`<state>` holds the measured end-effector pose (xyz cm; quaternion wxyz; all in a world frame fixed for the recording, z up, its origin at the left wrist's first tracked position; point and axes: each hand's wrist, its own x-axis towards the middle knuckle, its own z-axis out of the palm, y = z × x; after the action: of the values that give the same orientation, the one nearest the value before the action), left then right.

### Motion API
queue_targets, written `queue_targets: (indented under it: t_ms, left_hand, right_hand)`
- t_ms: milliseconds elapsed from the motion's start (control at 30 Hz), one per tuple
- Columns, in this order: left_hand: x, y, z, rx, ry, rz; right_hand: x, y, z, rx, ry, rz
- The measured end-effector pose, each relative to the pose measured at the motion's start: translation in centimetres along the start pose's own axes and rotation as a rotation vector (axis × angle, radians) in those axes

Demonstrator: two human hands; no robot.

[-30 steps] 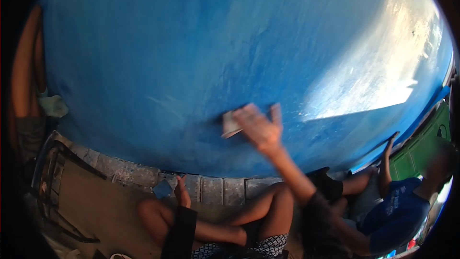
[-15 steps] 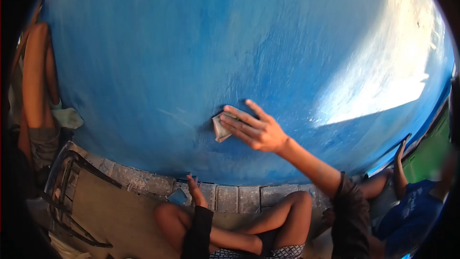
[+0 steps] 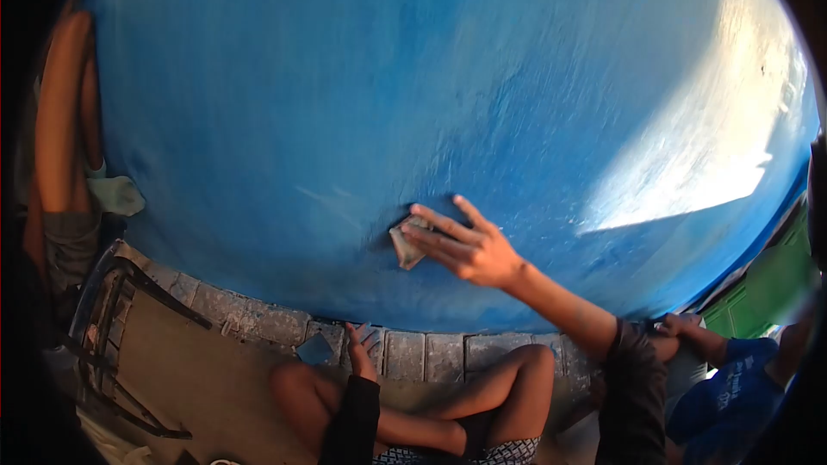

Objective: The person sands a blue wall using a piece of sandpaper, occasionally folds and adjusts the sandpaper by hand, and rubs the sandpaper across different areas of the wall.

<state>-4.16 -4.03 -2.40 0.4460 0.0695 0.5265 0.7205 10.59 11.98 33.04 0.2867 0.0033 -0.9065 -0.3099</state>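
A folded, pale greyish-brown pad lies against the blue painted wall. My right hand presses it there under its fingers, with the thumb spread away and touching or close to the wall. Low in the view, my left hand is held above the paving with its fingers apart and nothing in it. Just left of that hand, a small blue-grey square piece rests on the paving stones at the foot of the wall.
A dark metal frame stands at the lower left. Beyond it are another person's legs and a pale cloth. At the right sits a person in a blue shirt, near a green panel. Crossed legs fill the bottom middle.
My right hand and the pad have shifted slightly down and right since the last frame. My left hand's fingers have spread more. The co-worker at the right has lowered an arm from the wall.
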Motion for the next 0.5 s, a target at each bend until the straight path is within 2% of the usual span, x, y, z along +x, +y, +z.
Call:
queue_targets:
  t_ms: [67,100,167,200,233,333,367,433,500]
  left_hand:
    - [-0.6,-0.1,-0.4,-0.025,-0.003,-0.008]
    - [-0.3,-0.8,-1.0,-0.077,0.023,-0.051]
    - [0.0,-0.9,-1.9,-0.101,0.055,-0.107]
    - [0.0,-0.7,-1.6,-0.070,0.084,-0.076]
    - [-0.1,-0.5,-1.3,-0.039,0.112,-0.046]
    - [1.1,0.5,0.7,0.004,0.147,0.053]
    - [1.3,0.2,1.0,-0.020,0.138,0.092]
    - [0.4,-1.0,0.3,0.028,0.115,0.147]
    - [2.0,-0.3,0.3,0.084,0.072,0.250]
  right_hand:
    - [0.4,2.0,-1.3,-0.118,0.099,-0.062]
    - [1.5,4.0,-3.9,-0.176,0.122,0.025]
    - [2.6,11.6,-7.4,-0.403,0.391,0.168]
    - [2.4,14.7,-8.6,-0.459,0.527,0.319]
    - [2.4,13.6,-7.8,-0.455,0.520,0.333]
    - [3.8,6.2,-1.9,-0.088,0.285,0.315]
    - [2.6,2.1,0.3,0.254,0.179,0.176]
    - [1.0,-0.4,2.6,-0.100,0.024,-0.174]
    - [2.4,2.3,-1.0,-0.164,0.145,0.006]
